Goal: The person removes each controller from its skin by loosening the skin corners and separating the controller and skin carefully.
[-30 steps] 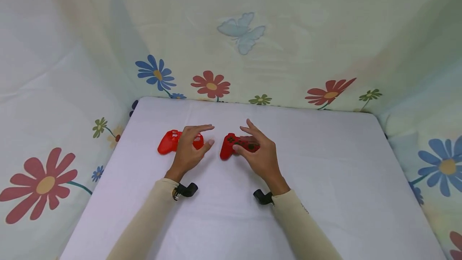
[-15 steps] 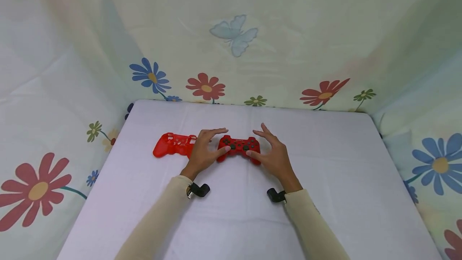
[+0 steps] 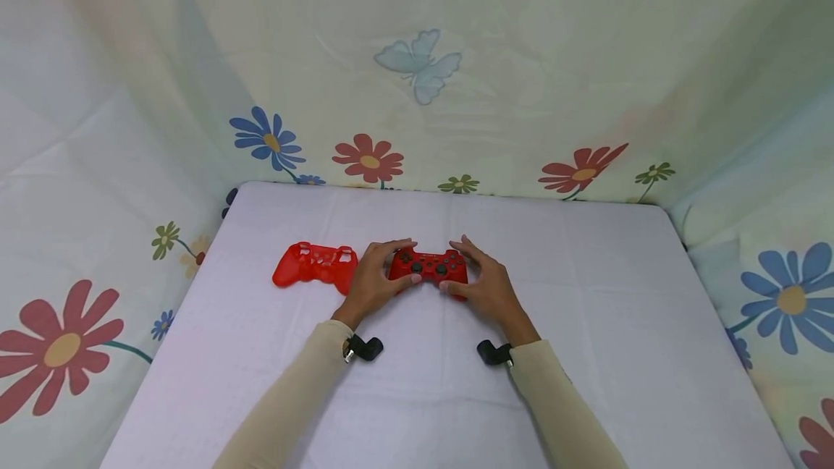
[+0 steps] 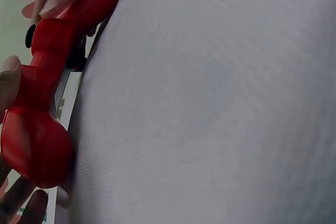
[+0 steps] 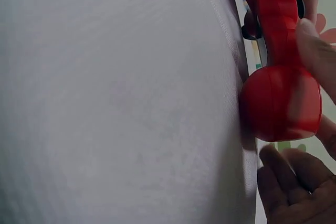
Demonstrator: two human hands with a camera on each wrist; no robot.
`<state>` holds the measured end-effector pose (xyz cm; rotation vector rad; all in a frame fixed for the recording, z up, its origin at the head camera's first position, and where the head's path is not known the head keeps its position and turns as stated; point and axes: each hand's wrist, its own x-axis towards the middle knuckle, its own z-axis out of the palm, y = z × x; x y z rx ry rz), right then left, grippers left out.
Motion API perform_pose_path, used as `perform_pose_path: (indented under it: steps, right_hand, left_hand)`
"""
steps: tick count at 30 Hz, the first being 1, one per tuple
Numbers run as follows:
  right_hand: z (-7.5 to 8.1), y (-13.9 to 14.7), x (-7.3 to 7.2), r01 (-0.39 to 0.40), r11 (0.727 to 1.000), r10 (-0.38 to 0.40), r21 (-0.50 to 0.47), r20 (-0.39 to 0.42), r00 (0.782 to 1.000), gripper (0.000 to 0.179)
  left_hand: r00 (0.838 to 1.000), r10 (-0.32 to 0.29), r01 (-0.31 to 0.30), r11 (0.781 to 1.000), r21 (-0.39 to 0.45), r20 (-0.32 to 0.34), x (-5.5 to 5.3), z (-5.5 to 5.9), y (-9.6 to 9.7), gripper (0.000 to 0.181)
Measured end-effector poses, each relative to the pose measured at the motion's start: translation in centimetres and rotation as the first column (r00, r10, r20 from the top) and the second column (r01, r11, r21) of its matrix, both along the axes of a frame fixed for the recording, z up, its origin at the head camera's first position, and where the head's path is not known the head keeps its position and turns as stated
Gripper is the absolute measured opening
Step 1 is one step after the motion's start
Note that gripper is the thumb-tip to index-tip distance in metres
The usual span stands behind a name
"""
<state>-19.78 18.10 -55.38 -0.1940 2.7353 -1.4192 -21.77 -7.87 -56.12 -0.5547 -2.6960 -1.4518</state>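
A red game controller (image 3: 428, 258) with dark thumbsticks and buttons sits mid-table, its face up in the head view. My left hand (image 3: 371, 277) grips its left end, thumb near the front edge and fingers at the back. At the other end, my right hand (image 3: 487, 286) holds it between thumb and fingers. Both wrist views show the rounded red handles of the controller (image 4: 37, 148) close to the cloth, with a thumb on top. Left of the left hand lies a hollow red controller cover (image 3: 305, 264), its right end partly behind that hand.
White cloth covers the table (image 3: 586, 295). A flowered curtain (image 3: 521, 78) hangs behind the table and along both sides. Black wrist cameras (image 3: 366, 348) sit on the inner side of both wrists.
My left hand has moved right from above the cover to the controller. My right hand shifted right, and both hands have closed in on the controller's ends. The head view has shifted slightly.
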Motion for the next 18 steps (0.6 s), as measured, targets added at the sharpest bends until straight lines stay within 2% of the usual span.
perform_pose_path:
  steps: [7,18]
  right_hand:
    - [-0.12,-0.11,-0.05,-0.014,0.999,0.015,-0.047,0.009,1.000,0.078]
    - [0.23,-0.30,0.37,-0.005,0.997,0.008,-0.081,0.040,0.999,0.079]
  left_hand:
    - [1.000,-0.012,0.012,1.000,0.009,0.012,0.06,-0.09,-0.08,0.067]
    - [0.999,0.013,-0.014,1.000,0.016,0.045,0.46,0.09,0.34,0.068]
